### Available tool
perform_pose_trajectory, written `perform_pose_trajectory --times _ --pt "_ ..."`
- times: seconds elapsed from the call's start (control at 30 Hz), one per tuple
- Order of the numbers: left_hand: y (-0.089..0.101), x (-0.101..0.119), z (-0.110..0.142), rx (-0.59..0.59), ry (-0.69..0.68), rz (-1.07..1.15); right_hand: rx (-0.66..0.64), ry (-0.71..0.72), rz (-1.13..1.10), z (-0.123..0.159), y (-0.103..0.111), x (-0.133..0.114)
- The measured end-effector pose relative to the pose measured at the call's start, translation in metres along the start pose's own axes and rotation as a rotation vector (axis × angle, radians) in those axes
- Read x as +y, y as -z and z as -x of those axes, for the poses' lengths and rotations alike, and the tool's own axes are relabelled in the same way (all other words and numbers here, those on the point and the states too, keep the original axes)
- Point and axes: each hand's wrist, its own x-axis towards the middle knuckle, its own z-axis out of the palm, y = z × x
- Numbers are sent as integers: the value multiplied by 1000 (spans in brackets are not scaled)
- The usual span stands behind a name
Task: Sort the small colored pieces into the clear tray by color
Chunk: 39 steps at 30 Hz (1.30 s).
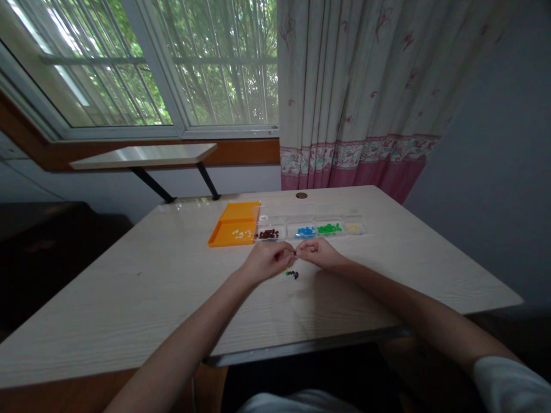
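Observation:
My left hand (270, 259) and my right hand (317, 252) meet above the table, fingertips pinched together around a tiny dark piece (295, 252). Its exact kind is too small to make out. Just below them on the wood lies a short chain of small brown, blue and green pieces (293, 274). Beyond my hands, a clear compartment tray (290, 220) holds brown pieces (268, 234), blue pieces (305, 232), green pieces (329, 229) and a few yellow pieces (353, 228). White pieces (241, 234) lie in the open orange case (235, 217) at the left.
The pale wooden table (172, 287) has a round brown cable hole (301, 195) near its back edge. A raised shelf (146, 154) on black legs stands at the back left. Behind are a window and a floral curtain (344, 103).

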Motion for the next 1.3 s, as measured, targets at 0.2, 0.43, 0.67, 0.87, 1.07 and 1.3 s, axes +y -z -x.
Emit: perform_pose_trajectory --times 0.2,0.43,0.67,0.87,1.07,1.3 --pt "-1 -2 1 16 32 38 5 31 51 1 -1 1" --pt "7 -2 -2 236 131 69 -109 117 385 12 4 -4" --pt "9 1 -3 357 96 35 -262 309 754 13 3 -8" --pt "9 2 -2 371 57 23 -276 311 830 13 2 -12" --pt "10 4 -1 390 55 5 -241 259 841 15 5 -14" --pt "12 6 -2 439 -3 -12 -238 179 821 14 9 -14"
